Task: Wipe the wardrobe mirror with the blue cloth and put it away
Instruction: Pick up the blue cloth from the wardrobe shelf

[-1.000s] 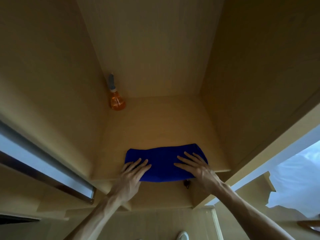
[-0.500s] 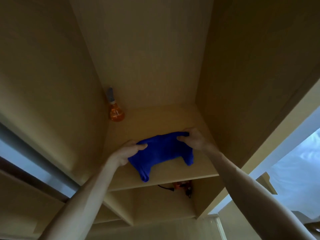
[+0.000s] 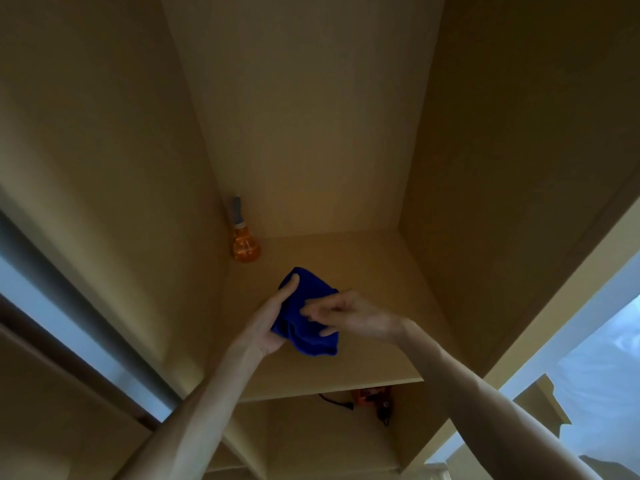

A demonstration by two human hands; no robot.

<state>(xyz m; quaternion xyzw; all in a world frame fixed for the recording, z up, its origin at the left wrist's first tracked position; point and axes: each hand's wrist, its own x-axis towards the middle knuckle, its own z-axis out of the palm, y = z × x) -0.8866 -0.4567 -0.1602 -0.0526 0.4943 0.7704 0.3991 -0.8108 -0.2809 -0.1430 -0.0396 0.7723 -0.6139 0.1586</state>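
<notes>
Dim tan wardrobe interior [image 3: 311, 116] with a shelf [image 3: 363, 362]; pale daylight, perhaps a window [image 3: 595, 375], at right.

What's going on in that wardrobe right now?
A person is holding the blue cloth bunched up over the wooden shelf. The left hand grips it from the side, and the right hand pinches it from the front. An orange spray bottle stands apart in the shelf's back left corner.

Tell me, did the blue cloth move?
Yes. The blue cloth left the shelf's front edge, bunched up between both hands, nearer the orange bottle.
</notes>
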